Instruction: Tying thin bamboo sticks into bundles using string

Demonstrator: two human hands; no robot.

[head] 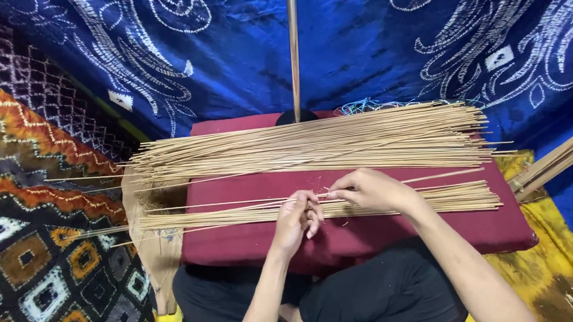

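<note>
Because both hands work the same loose stick at once, this entry lists hazards first, then materials.

Head view, 1 camera.

Item 1. Left hand (298, 216): fingers curled and pressed together, pinching 1 thin stick (237, 203) at its near end. Right hand (367, 190): fingertips closed on the same stick, just beside the left grip.

Item 2. Small bundle of sticks (427, 200): lies directly under both grips, running out to either side across the maroon cushion (365, 234).

Item 3. Large pile of sticks (311, 144): beyond the grips, well apart from them, ends splayed unevenly.

Hazards, as judged:
- The pinched stick is slender and likely brittle; uneven pull between the 2 grips could snap or splinter it.
- A wrist dragging over the small bundle could roll sticks off the cushion's near edge.
- Overhanging ends left of the grips rest on a wooden board (156, 248) and could tip off.

Materials: sticks pale tan, straight, round, dry-looking, probably bamboo. Cushion matte woven cloth, flat, rectangular. Upright pole (293, 53) beyond the large pile, smooth, on a dark base. Surrounding batik cloth (358, 44) glossy blue with white figures. More sticks (553, 161) lie far right of the grips.
</note>
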